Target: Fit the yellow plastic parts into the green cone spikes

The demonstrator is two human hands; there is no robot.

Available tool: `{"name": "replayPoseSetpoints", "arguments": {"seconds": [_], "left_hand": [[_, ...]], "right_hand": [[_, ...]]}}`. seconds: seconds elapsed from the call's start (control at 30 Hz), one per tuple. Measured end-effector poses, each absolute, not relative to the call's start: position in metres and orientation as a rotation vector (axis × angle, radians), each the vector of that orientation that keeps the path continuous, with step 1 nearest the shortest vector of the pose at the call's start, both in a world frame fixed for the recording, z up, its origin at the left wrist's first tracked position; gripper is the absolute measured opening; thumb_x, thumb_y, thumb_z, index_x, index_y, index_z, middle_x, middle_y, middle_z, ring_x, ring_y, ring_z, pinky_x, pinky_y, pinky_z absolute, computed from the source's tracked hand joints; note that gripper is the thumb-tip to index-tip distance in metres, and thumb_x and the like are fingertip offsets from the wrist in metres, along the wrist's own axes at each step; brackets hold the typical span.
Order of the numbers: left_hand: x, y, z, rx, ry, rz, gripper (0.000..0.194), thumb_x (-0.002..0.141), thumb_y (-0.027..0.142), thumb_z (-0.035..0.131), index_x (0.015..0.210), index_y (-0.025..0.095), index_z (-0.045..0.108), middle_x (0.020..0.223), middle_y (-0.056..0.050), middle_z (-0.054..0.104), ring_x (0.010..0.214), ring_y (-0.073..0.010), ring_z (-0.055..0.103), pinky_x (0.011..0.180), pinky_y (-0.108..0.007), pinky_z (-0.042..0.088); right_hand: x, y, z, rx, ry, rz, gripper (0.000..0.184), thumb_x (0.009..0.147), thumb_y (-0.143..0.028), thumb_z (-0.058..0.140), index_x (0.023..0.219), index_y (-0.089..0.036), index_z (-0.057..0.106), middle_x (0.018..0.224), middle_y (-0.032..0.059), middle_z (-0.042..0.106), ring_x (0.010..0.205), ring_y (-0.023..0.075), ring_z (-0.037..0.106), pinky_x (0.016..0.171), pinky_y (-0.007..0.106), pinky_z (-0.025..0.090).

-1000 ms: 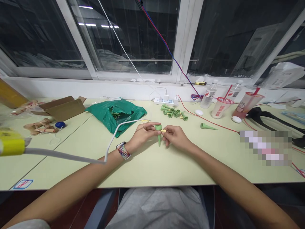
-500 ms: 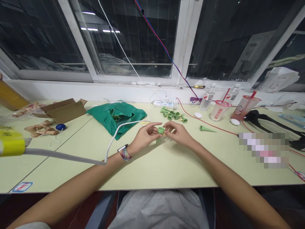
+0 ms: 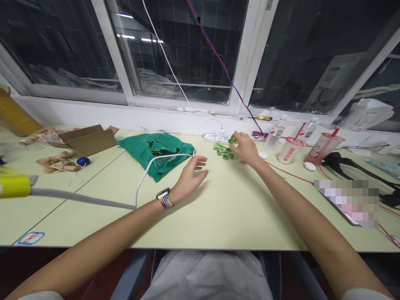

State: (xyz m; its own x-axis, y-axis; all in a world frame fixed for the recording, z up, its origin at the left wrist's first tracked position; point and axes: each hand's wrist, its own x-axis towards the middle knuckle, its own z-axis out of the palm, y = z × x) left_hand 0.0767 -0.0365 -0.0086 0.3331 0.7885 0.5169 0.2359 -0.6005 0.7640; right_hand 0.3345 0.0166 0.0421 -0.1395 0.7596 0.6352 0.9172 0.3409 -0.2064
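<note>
My right hand point(image 3: 245, 146) reaches over a pile of light-green plastic cone pieces point(image 3: 222, 150), each with a cup-like round top. Between its thumb and fingers is a green cone piece point(image 3: 231, 141), its round mouth facing me. Part of the pile is hidden behind this hand. My left hand point(image 3: 190, 173) hovers over the table nearer to me, fingers apart and nothing in it. Just left of it lies a torn green plastic bag point(image 3: 165, 146) with green pieces showing through the hole.
A white cable point(image 3: 93, 201) runs across the left side to beside my left hand. Behind the pile is a power strip point(image 3: 208, 136). Drink cups point(image 3: 292, 151), bottles point(image 3: 275, 134) and white egg-shaped items point(image 3: 309, 166) stand at right. A cardboard box point(image 3: 89, 143) lies at left.
My hands, together around a green cone piece before, are now apart. The right one has moved forward and right to the pile; the left has opened. The view has shifted slightly.
</note>
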Motion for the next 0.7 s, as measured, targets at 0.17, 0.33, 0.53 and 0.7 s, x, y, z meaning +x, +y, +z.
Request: {"name": "replayPoseSetpoints", "arguments": {"seconds": [0.17, 0.33, 0.53, 0.7], "left_hand": [[0.072, -0.028, -0.011, 2.070, 0.952, 1.207, 0.026, 0.091, 0.022, 0.060, 0.117, 0.023, 0.058, 0.126, -0.008, 0.061, 0.116, -0.0227, 0.063, 0.103, -0.042, 0.053], [0.070, -0.024, -0.011, 2.032, 0.974, 1.213, 0.023, 0.088, 0.019, 0.058, 0.112, 0.021, 0.060, 0.121, -0.008, 0.063, 0.114, -0.0228, 0.064, 0.102, -0.042, 0.053], [0.070, -0.027, -0.011, 2.047, 0.952, 1.193, 0.023, 0.087, 0.018, 0.057, 0.110, 0.021, 0.062, 0.117, -0.008, 0.064, 0.112, -0.0224, 0.064, 0.102, -0.041, 0.053], [0.072, -0.025, -0.012, 2.031, 0.935, 1.199, 0.020, 0.087, 0.019, 0.059, 0.107, 0.020, 0.063, 0.116, -0.009, 0.066, 0.111, -0.0229, 0.065, 0.102, -0.041, 0.053]], "right_hand": [[0.350, 0.064, 0.032, -1.872, -2.037, -0.406, 0.029, 0.087, -0.020, 0.063, 0.116, -0.016, 0.067, 0.115, 0.0195, 0.070, 0.110, 0.0340, 0.060, 0.088, 0.040, 0.047], [0.346, 0.074, 0.019, -2.054, -1.987, -0.152, 0.034, 0.086, -0.027, 0.065, 0.118, -0.017, 0.072, 0.114, 0.0175, 0.074, 0.108, 0.0307, 0.066, 0.088, 0.036, 0.049], [0.361, 0.052, 0.020, -1.883, -1.907, -0.036, 0.042, 0.091, -0.030, 0.055, 0.127, -0.013, 0.069, 0.124, 0.0172, 0.072, 0.112, 0.0275, 0.067, 0.092, 0.033, 0.049], [0.425, 0.006, 0.019, -1.942, -1.829, -0.060, 0.033, 0.091, -0.025, 0.053, 0.115, -0.016, 0.073, 0.108, 0.0123, 0.077, 0.099, 0.0255, 0.070, 0.085, 0.032, 0.049]]}}
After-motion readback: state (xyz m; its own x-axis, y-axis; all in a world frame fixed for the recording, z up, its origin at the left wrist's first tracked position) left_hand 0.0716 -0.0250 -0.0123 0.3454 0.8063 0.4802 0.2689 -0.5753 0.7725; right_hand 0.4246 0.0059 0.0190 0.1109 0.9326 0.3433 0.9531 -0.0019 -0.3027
